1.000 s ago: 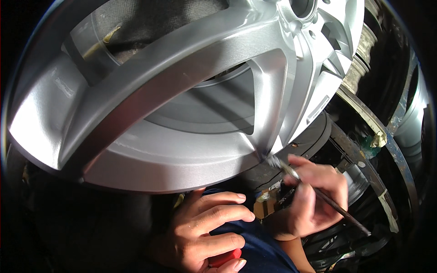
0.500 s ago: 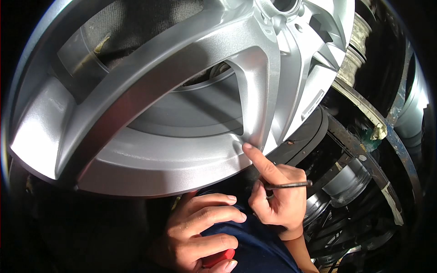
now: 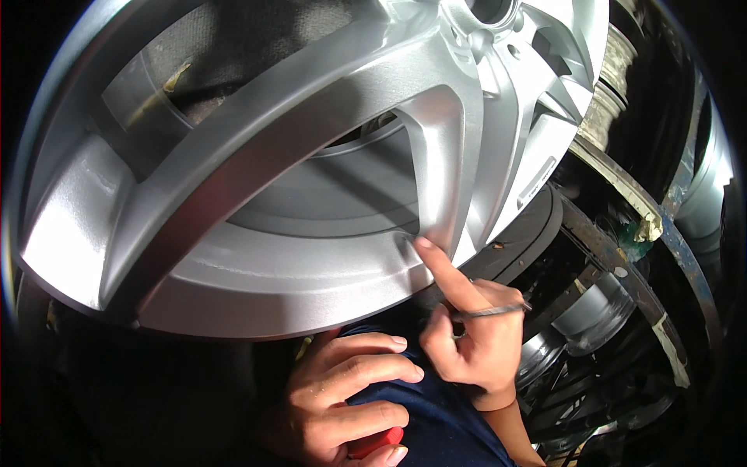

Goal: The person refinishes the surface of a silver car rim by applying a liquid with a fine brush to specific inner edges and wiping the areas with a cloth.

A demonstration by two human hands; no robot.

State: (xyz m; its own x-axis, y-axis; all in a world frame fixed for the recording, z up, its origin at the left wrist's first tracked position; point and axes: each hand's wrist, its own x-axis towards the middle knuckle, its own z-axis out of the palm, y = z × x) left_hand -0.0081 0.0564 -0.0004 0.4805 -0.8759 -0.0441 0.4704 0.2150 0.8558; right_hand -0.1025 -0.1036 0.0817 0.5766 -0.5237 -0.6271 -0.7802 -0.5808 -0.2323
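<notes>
Two hands are at one large wheel [image 3: 288, 300], which fills the upper left and middle of the view, tilted, above dark blue cloth [image 3: 436, 420]. One thin dark rod [image 3: 498, 311] and one red piece [image 3: 375, 444] are in the hands. The right hand [image 3: 475, 335] grips the rod in its curled fingers, with its index finger stretched out and the tip on the wheel, by the lower corner of the middle opening. The left hand [image 3: 342, 393], below the wheel's lower edge, has loosely bent, spread fingers and grasps the red piece near its thumb; most of that piece is hidden.

The wheel is silver-grey with a fine, grainy sheen. Two wide openings show between its spokes, with narrower ones to the right, and a round hub hole is cut off by the top edge. One long spoke has a brownish, shaded side. Glare whitens the lower left, and pale scuffs run along the inner ledge and mark the left side. Beside the fingertip is a small dark patch; whether shadow or smudge, I cannot tell.

At right stand a rack [image 3: 685, 272] with worn blue paint and, behind its bars, two smaller silver rims [image 3: 595, 315].
</notes>
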